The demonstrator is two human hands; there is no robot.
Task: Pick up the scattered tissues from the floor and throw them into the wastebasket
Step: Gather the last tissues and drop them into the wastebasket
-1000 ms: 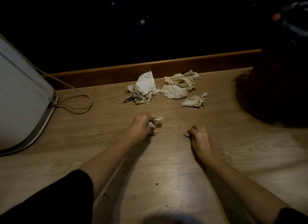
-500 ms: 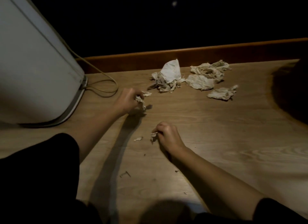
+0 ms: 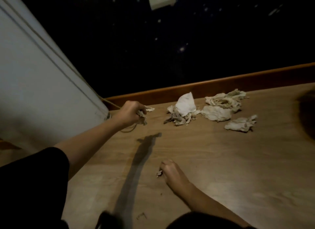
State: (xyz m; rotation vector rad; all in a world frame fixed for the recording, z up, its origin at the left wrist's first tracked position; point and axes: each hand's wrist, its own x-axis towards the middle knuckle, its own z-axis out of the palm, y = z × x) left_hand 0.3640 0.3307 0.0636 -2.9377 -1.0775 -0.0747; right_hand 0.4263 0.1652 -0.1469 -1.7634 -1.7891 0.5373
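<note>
Already the left hand (image 3: pixel 130 113) has lifted off the floor (image 3: pixel 221 160) and swung out to the person's left, toward the large white appliance (image 3: pixel 34 75); a second ago it sat low and near the right hand, closed on the same wad of tissue (image 3: pixel 142 117). It is fisted around that wad, with a loose end poking out past the knuckles. The right hand (image 3: pixel 172 173) rests low on the boards, fingers curled on a small torn scrap (image 3: pixel 159 173) pinched at their tips. The main pile of crumpled tissues (image 3: pixel 211 111) lies untouched by the skirting board (image 3: pixel 221 83), well apart from both hands, and a stray shred (image 3: pixel 141 216) sits near the bottom edge. No wastebasket shows in this view, though the leftward carry suggests it stands off that side. I judge the task barely begun: one handful is gathered, the bulk is yet to be collected.
</note>
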